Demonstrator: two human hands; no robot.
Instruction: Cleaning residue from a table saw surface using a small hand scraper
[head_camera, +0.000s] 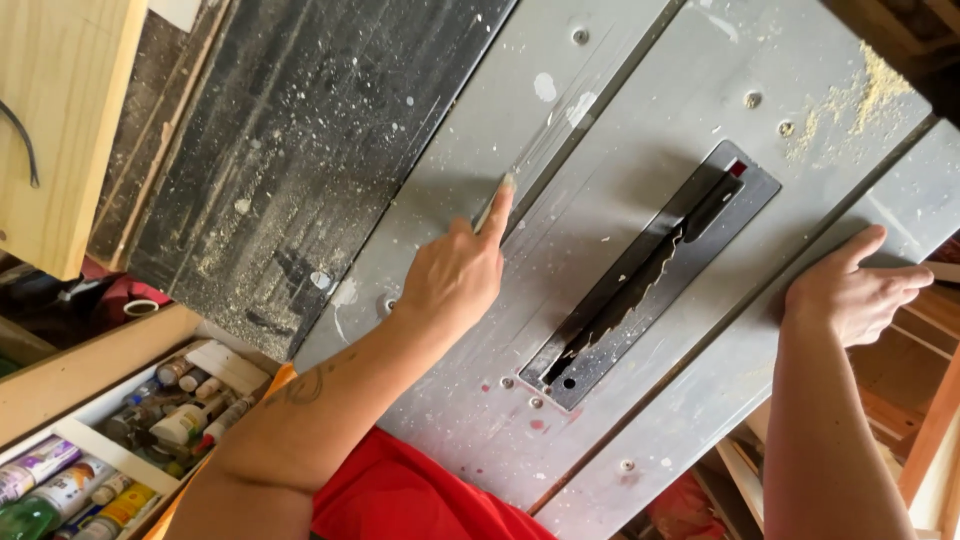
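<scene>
Overhead, a grey saw table fills most of the view, its top flecked with paint spots and dusted with sawdust far beyond the fingertips of both hands. Left of the left hand's fingers lies a dark, scratched board, butted against the table's edge, with a pale wooden panel further out on that side.

Between the two hands sits the black throat plate, set flush in the table, with the toothed blade showing in its slot. Neither hand touches the blade; it lies well to the right of the left index fingertip and left of the right hand's fingers.

The left hand rests on the table with the index finger stretched out, its tip pressed at the groove that runs along the table, the other fingers curled under. The right hand lies at the table's right edge, fingers together and draped over the rim, holding nothing.

Below the left forearm a red cloth shows, and behind the wrist, off the table, a wooden tray holds tubes and small bottles.
</scene>
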